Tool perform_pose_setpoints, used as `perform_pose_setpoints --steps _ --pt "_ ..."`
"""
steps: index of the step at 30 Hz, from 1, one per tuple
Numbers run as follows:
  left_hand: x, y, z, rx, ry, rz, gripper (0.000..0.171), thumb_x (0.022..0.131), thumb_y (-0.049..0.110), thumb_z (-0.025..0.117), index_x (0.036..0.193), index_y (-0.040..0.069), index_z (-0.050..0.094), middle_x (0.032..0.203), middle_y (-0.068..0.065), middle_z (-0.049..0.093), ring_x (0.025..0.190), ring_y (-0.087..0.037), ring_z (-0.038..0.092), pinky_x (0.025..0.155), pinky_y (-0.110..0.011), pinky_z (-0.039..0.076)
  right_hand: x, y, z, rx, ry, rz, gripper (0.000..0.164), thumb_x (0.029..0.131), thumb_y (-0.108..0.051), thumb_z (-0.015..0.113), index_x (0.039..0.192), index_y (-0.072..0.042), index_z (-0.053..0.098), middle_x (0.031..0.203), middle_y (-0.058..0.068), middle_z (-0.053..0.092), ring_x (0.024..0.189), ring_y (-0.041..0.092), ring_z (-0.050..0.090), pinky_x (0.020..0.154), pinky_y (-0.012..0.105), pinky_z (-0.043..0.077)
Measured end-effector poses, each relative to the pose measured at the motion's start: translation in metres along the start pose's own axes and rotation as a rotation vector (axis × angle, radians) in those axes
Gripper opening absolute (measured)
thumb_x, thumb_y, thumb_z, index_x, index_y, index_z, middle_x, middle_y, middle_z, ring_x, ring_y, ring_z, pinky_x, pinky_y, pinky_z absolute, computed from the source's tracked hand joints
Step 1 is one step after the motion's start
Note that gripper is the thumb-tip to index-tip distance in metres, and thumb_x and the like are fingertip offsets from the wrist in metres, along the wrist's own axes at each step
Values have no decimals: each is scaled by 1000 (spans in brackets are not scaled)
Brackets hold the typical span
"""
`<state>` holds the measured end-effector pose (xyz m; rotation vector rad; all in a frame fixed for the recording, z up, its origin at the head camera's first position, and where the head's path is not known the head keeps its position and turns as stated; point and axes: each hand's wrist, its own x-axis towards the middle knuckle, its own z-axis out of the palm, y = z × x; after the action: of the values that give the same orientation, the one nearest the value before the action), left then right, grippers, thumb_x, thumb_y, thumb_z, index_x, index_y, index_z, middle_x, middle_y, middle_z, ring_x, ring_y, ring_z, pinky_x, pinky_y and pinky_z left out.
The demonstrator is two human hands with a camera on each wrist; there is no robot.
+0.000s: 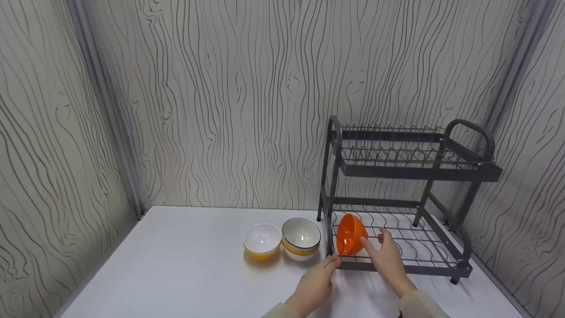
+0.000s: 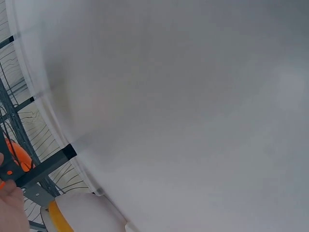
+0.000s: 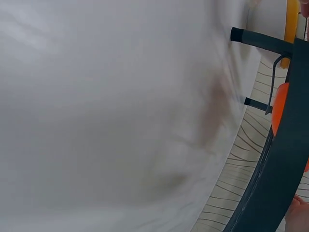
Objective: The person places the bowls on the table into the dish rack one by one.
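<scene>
An orange bowl [image 1: 352, 235] stands tilted on its side at the left end of the dish rack's lower tier [image 1: 399, 267], its opening facing left. My left hand [image 1: 312, 284] reaches to the rack's front left corner, fingertips right at the bowl's lower rim. On the bowl's other side is my right hand [image 1: 388, 260], its thumb touching the outside of the bowl and its fingers spread apart from it. From the left wrist, part of the orange bowl [image 2: 21, 157] shows behind the rack's dark frame. In the right wrist view the frame hides most of the bowl [image 3: 280, 108].
Left of the rack, stacked bowls [image 1: 301, 234] with a dark rim and a yellow band sit on the white table [image 1: 185, 260]. Beside them is a white and yellow bowl [image 1: 262, 241]. The rack's upper tier [image 1: 419, 172] overhangs the lower one. Patterned panels [image 1: 234, 101] enclose the table.
</scene>
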<state>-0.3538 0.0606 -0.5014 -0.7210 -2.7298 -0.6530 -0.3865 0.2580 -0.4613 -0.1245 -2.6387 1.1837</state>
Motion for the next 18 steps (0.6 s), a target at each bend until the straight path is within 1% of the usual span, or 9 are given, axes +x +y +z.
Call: perform_pose_setpoints --steps 3,6,10,14,18 --pt "-1 -1 1 7 14 10 54 82 -1 55 130 22 52 140 8 47 125 -7 48 101 -27 45 0 7 -1 -85 -9 -35 98 82 -67 47 143 4 17 143 32 31 131 44 33 105 57 33" --pt "-1 -1 1 19 22 13 54 81 -2 54 130 21 53 140 8 47 125 -8 49 102 -27 44 0 14 -2 -168 -21 -52 98 82 -68 46 143 4 20 143 30 32 130 45 34 105 59 31" --pt "-1 -2 2 10 10 4 52 83 -2 53 129 21 53 141 8 46 126 -8 48 103 -28 43 -1 23 -5 -270 -31 -82 93 84 -65 45 142 5 24 143 30 31 130 46 32 107 60 28" --pt "-1 -3 3 4 12 10 52 83 -2 52 129 21 53 141 7 46 126 -8 47 103 -29 44 -4 32 -10 -357 -12 -150 90 86 -65 41 139 6 29 141 31 33 129 47 32 108 59 27" --pt "-1 -3 4 6 24 18 55 81 -3 53 130 21 52 141 7 46 126 -9 48 102 -29 44 -6 40 -16 -435 -4 -215 87 87 -66 39 136 6 35 138 33 37 126 48 36 105 60 30"
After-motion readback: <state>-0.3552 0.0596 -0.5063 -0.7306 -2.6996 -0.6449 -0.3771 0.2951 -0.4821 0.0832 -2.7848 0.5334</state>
